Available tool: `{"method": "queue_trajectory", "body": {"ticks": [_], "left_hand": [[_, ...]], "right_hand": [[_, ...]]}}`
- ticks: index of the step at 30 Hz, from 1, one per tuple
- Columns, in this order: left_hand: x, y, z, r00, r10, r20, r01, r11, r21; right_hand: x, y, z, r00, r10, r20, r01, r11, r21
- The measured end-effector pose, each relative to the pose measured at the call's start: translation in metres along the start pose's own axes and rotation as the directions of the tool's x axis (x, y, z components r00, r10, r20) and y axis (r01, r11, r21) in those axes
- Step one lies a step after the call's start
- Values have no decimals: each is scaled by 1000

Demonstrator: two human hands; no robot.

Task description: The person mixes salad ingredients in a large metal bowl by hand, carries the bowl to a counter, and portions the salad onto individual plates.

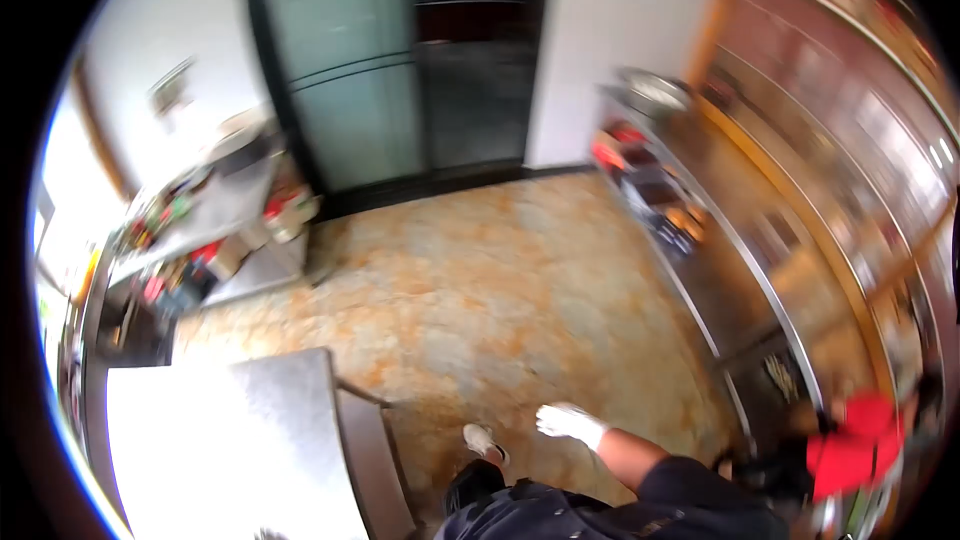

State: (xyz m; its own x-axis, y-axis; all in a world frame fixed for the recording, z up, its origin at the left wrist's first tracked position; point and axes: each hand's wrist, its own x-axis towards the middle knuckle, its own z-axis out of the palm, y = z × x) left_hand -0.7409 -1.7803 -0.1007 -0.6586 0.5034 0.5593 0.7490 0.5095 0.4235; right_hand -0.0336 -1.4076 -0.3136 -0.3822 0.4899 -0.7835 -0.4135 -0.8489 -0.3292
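Note:
My right hand, in a white glove, hangs over the floor in front of my dark top. Its fingers look loosely stretched out and apart, and nothing shows in them. No surface or object touches it; a white shoe on the floor is nearest. My left hand is out of view. To the left stands a metal table, its top washed out by glare. A small dark shape at its bottom edge cannot be made out.
A steel counter with a lower shelf runs along the right wall, a metal bowl at its far end. A person in red is beside it. A cluttered side table stands far left. A sliding glass door is ahead.

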Motion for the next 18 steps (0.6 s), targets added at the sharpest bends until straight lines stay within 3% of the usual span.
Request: {"method": "queue_trajectory", "body": {"ticks": [1, 2, 3, 4, 5, 6, 7, 8, 10, 13, 18], "left_hand": [[13, 38, 45, 966, -179, 189, 260, 646, -718], [31, 102, 83, 865, -346, 364, 326, -166, -931], [63, 172, 103, 822, -343, 454, 379, -267, -886], [96, 242, 124, 771, -337, 541, 421, -368, -829], [130, 314, 145, 712, -327, 621, 450, -466, -762], [145, 355, 172, 720, -265, 641, 409, -584, -701], [168, 396, 200, 680, -263, 685, 381, -670, -637], [186, 414, 236, 698, -117, 707, 439, -710, -551], [237, 464, 254, 586, -79, 806, 535, -709, -459], [300, 485, 296, 669, -30, 743, 499, -723, -478], [383, 464, 349, 721, -136, 679, 411, -705, -578]], "right_hand": [[-14, -29, 2, 1000, -7, 21, 8, 998, -55], [-28, -57, 0, 999, -15, 43, 19, 994, -109], [-49, -95, 12, 996, -15, -91, -12, 959, -282], [-60, -118, 14, 992, 3, -130, -39, 961, -274], [-74, -138, 14, 956, -67, -285, -55, 915, -400], [-68, -164, -5, 974, -93, -208, 14, 936, -351], [-60, -177, -20, 965, -98, -245, 46, 976, -212], [-50, -200, -31, 965, -91, -245, 34, 973, -228], [-42, -221, -44, 962, -63, -267, 4, 976, -216], [-12, -250, -21, 876, -88, -473, 6, 985, -173], [140, -371, 39, 941, 5, -339, -74, 979, -191]]}}
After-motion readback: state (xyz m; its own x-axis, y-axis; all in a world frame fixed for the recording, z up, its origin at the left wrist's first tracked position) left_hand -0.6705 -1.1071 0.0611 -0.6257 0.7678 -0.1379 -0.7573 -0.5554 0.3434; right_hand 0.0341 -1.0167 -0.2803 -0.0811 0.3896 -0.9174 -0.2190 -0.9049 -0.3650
